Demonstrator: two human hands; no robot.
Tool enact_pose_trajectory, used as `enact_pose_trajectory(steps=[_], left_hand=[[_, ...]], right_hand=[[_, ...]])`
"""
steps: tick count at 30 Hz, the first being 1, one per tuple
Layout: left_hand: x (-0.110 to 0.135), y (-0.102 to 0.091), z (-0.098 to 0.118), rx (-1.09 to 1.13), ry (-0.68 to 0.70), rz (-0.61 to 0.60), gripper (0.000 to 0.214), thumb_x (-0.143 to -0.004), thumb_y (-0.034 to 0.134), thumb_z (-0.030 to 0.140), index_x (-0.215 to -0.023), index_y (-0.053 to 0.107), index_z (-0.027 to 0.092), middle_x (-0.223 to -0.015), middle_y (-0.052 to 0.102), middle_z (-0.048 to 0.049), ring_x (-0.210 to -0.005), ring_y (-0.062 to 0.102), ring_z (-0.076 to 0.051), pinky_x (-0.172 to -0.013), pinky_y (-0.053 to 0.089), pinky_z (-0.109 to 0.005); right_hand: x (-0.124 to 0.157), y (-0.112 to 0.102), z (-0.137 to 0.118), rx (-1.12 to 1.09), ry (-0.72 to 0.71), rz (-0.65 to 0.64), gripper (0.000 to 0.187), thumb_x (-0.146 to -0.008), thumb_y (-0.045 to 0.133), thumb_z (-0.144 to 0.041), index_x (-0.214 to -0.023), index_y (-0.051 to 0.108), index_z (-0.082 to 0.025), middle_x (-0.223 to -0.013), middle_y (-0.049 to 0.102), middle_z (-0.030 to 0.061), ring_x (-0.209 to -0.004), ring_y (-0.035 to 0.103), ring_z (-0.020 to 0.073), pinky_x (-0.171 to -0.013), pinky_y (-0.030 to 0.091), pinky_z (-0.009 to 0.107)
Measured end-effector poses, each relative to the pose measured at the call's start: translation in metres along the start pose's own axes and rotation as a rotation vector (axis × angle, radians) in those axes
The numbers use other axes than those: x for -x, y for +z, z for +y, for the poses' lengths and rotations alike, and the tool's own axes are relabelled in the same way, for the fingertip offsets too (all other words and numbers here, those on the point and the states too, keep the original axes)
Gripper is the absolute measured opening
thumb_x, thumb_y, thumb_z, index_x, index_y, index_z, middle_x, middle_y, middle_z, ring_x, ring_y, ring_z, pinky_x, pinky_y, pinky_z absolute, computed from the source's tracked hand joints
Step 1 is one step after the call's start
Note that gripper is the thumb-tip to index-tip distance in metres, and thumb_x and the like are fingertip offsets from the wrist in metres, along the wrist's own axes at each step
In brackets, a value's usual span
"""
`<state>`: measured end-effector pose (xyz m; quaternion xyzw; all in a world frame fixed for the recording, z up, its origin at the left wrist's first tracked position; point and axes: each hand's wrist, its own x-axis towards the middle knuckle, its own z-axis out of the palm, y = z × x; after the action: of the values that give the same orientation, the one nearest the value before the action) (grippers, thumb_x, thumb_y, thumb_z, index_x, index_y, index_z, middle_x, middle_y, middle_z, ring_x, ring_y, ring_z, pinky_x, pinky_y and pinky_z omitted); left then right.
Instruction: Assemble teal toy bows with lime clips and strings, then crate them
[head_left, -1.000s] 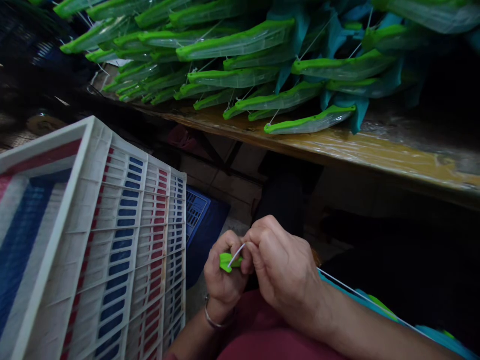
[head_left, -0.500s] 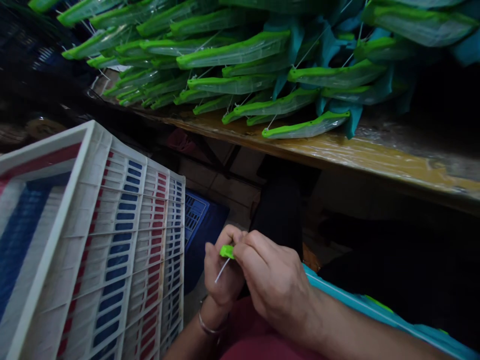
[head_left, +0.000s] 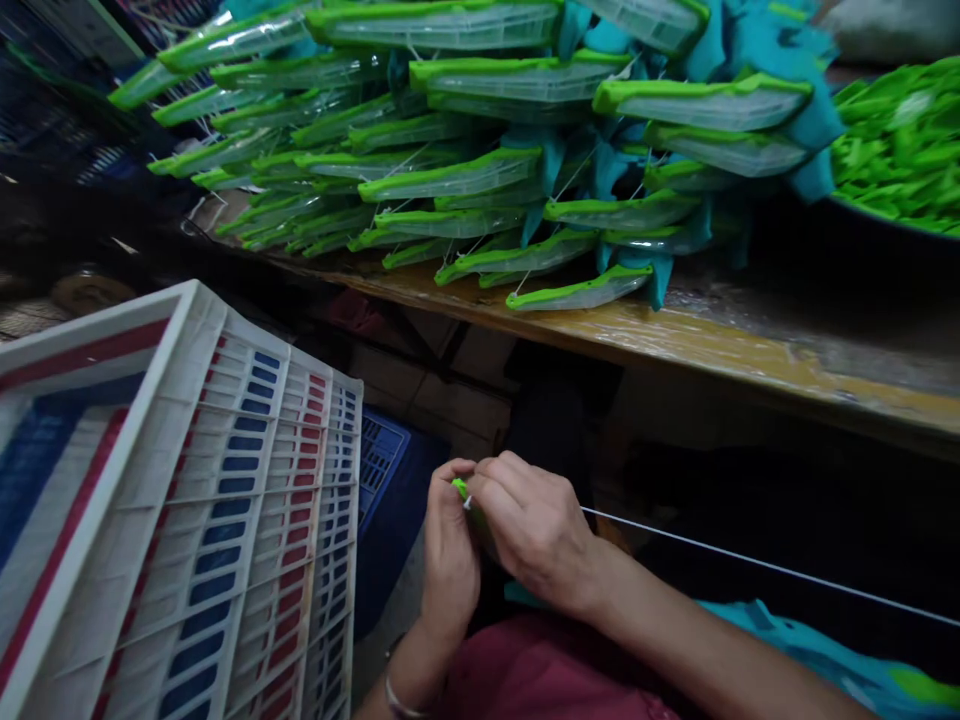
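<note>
In front of my lap, my left hand [head_left: 451,555] is closed around a small bright green plastic piece [head_left: 460,488], of which only an end shows between the hands. My right hand [head_left: 534,525] is pinched against it, its fingertips touching the left ones. A bit of white cord sticks out beside the green end, and a taut white string [head_left: 750,557] runs from behind my right hand to the right edge. Most of the green piece is hidden by my fingers. Below my right forearm lies a teal plastic part [head_left: 787,635].
A wooden bench [head_left: 720,345] carries stacked green-rimmed clear and teal plastic parts [head_left: 450,180]. Farther right is a heap of green pieces [head_left: 900,145]. At my left stands a white slatted crate [head_left: 247,510], beside a blue crate [head_left: 382,450] on the floor.
The hands have closed more tightly over the green piece, so less of it shows. A white string now stretches to the right from my right hand. The view has shifted, revealing the green heap.
</note>
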<state>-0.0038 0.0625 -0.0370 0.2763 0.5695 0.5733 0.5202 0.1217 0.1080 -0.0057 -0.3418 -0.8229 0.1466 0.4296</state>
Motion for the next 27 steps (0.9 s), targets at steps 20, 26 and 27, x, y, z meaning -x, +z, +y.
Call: enact_pose_trajectory(steps=[20,26,27], left_hand=[[-0.011,-0.010,0.016,0.045,0.002,-0.309,0.011,-0.089,0.075,0.027,-0.083,0.069,0.019,-0.082,0.060,-0.0001,-0.061,0.058,-0.011,-0.057,0.048,-0.022],[-0.009,-0.006,0.016,0.089,-0.016,-0.310,0.011,-0.090,0.074,0.029,-0.087,0.070,0.019,-0.081,0.060,0.0010,-0.064,0.056,-0.009,-0.058,0.048,-0.018],[-0.008,-0.005,0.017,0.104,-0.012,-0.314,0.011,-0.090,0.074,0.029,-0.087,0.071,0.019,-0.082,0.060,0.0008,-0.065,0.056,-0.009,-0.058,0.048,-0.018]], right_hand=[[0.011,-0.013,0.003,0.047,-0.003,-0.020,0.018,-0.101,0.043,-0.012,-0.092,0.059,-0.013,-0.097,0.071,0.0129,-0.083,0.066,0.0206,-0.074,0.056,0.033],[0.013,-0.013,-0.001,-0.223,0.258,-0.143,0.017,-0.100,0.052,-0.014,-0.084,0.057,-0.016,-0.085,0.064,0.0053,-0.072,0.059,0.0153,-0.064,0.048,0.027],[0.011,-0.013,-0.002,-0.285,0.321,-0.162,0.017,-0.099,0.055,-0.014,-0.082,0.057,-0.017,-0.083,0.062,0.0041,-0.071,0.058,0.0146,-0.064,0.047,0.026]])
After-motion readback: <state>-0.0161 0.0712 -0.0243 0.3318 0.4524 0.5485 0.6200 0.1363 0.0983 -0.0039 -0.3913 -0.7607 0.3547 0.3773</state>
